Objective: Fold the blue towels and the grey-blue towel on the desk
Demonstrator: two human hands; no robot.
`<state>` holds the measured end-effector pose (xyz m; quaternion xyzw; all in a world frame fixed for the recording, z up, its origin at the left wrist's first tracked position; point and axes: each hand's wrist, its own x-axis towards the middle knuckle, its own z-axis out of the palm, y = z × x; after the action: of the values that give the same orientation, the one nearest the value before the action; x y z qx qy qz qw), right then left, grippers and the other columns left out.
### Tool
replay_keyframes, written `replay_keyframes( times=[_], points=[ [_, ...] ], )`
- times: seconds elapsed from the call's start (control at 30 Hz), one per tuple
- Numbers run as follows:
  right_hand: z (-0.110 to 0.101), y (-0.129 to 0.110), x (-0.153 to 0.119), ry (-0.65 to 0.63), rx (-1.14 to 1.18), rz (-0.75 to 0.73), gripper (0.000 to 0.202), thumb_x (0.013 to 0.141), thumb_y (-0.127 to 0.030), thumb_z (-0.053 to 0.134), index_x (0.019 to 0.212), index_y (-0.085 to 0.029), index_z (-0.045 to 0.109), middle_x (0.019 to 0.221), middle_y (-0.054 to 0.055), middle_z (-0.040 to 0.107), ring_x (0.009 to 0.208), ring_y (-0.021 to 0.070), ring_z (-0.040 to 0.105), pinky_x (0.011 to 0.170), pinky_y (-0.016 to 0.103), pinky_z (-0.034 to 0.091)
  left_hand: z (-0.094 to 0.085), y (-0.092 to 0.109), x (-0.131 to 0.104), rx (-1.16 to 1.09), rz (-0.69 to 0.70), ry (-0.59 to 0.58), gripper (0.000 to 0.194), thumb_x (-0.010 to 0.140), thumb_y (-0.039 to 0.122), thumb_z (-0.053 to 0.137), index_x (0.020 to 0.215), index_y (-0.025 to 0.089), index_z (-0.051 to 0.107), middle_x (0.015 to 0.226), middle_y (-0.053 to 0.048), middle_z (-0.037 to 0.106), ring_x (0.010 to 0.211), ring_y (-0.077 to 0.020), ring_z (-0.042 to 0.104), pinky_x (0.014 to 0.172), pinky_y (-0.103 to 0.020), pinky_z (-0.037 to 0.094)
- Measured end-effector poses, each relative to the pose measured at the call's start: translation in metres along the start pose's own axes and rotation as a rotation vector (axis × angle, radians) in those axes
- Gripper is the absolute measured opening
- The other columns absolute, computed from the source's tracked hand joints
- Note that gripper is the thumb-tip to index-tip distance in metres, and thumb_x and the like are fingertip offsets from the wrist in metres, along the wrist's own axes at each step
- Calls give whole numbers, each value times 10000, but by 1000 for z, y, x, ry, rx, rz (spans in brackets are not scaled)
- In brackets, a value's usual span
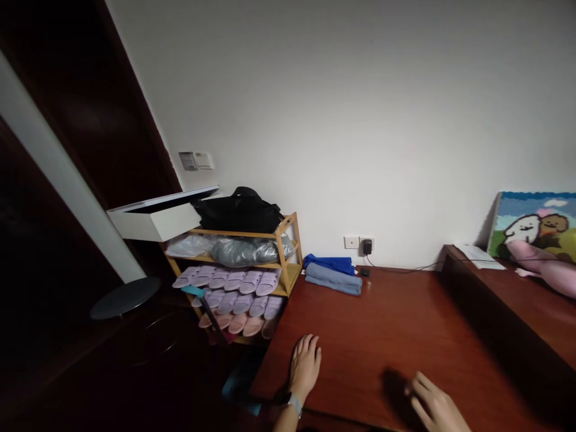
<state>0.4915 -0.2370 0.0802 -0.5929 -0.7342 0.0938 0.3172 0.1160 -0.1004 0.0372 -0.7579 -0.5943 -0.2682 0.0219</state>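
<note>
My left hand (pixel 306 365) lies flat near the left edge of the reddish-brown table (pixel 369 336), its fingers stretched out and nothing in it. A watch (pixel 294 403) is on that wrist. Above the tabletop at the lower right is my right hand (pixel 432 401), its fingers loosely bent and apart, slightly blurred, with nothing visible in it and a dark shadow to its left. At the back left of the table are a bright blue cloth (pixel 332 264) and a folded grey-blue cloth (pixel 333 279), both beyond my left hand.
Left of the table stands a wooden rack (pixel 288 273) with purple slippers (pixel 234 280), a black bag (pixel 240 210) and an open white box (pixel 155 222). A round stool (pixel 126 297) is farther left. A raised ledge (pixel 531 306) at right bears a pink plush toy (pixel 549 270).
</note>
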Motion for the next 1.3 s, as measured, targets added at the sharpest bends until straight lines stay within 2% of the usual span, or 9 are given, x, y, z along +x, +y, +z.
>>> replay_keyframes(
  times=[0.1, 0.27, 0.43, 0.57, 0.77, 0.9, 1.0, 1.13, 1.3],
  points=[
    [52, -3, 101, -74, -5, -12, 309, 947, -396, 424, 967, -355, 729, 1067, 18, 749, 1116, 288, 703, 950, 379, 585, 15, -6, -3, 60, 5, 25, 378, 974, 269, 470, 1283, 220, 681, 1361, -90, 674, 1302, -279, 583, 1120, -485, 466],
    [116, -1, 254, -124, -172, 94, 470, 911, -221, 458, 1346, -221, 634, 1462, 92, 581, 1302, 243, 565, 1092, 321, 446, 21, -10, -7, 57, 7, 30, 375, 975, 268, 487, 1309, 267, 658, 1371, -63, 659, 1301, -268, 575, 1112, -474, 474],
    [164, 1, 306, -122, -218, 217, 517, 947, -198, 435, 1449, -139, 543, 1382, 194, 603, 1215, 312, 581, 1004, 417, 459, 21, -12, -5, 48, 4, 3, 384, 966, 263, 502, 1321, 277, 647, 1372, -68, 654, 1300, -286, 572, 1107, -496, 473],
    [185, -25, 260, -106, -238, 226, 432, 990, -212, 395, 1352, -162, 626, 1226, 164, 661, 1135, 273, 606, 977, 365, 445, 21, -11, -6, 37, -7, -9, 386, 967, 250, 495, 1324, 267, 642, 1382, -76, 643, 1306, -286, 562, 1115, -505, 458],
    [205, -74, 102, -13, -91, 121, 408, 954, -182, 465, 1298, -226, 681, 1117, 107, 710, 1053, 252, 664, 971, 339, 484, 12, -6, -1, -5, -22, -7, 372, 979, 244, 461, 1292, 229, 662, 1356, -89, 663, 1298, -274, 562, 1129, -499, 434],
    [190, -96, 24, -70, 188, 122, 384, 951, -269, 507, 1274, -234, 712, 1104, 112, 739, 1024, 252, 710, 926, 312, 538, -4, 5, 1, -86, -26, -3, 357, 1001, 254, 410, 1174, 209, 720, 1269, -95, 708, 1226, -268, 607, 1116, -486, 438],
    [153, -103, 2, 7, 365, 46, 389, 985, -261, 409, 1187, -261, 741, 1146, 96, 731, 1089, 226, 693, 973, 315, 533, -9, 30, -22, -184, -130, 64, 366, 1008, 291, 390, 1112, 215, 732, 1168, -97, 739, 1135, -271, 652, 1058, -472, 476],
    [104, -102, -3, 75, 206, 36, 357, 939, -238, 474, 1181, -292, 730, 1230, 84, 692, 1136, 250, 648, 1015, 373, 505, 5, 83, -92, -302, -327, 187, 374, 981, 430, 475, 1177, 200, 695, 1160, -141, 715, 1107, -304, 667, 965, -450, 528],
    [93, -112, -7, -87, -23, 33, 345, 888, -253, 571, 1197, -294, 718, 1216, 72, 699, 1111, 265, 634, 967, 359, 495, 10, 122, -145, -343, -323, 183, 355, 905, 269, 515, 1206, 205, 691, 1270, -161, 649, 1173, -318, 645, 997, -471, 525]
  ],
)
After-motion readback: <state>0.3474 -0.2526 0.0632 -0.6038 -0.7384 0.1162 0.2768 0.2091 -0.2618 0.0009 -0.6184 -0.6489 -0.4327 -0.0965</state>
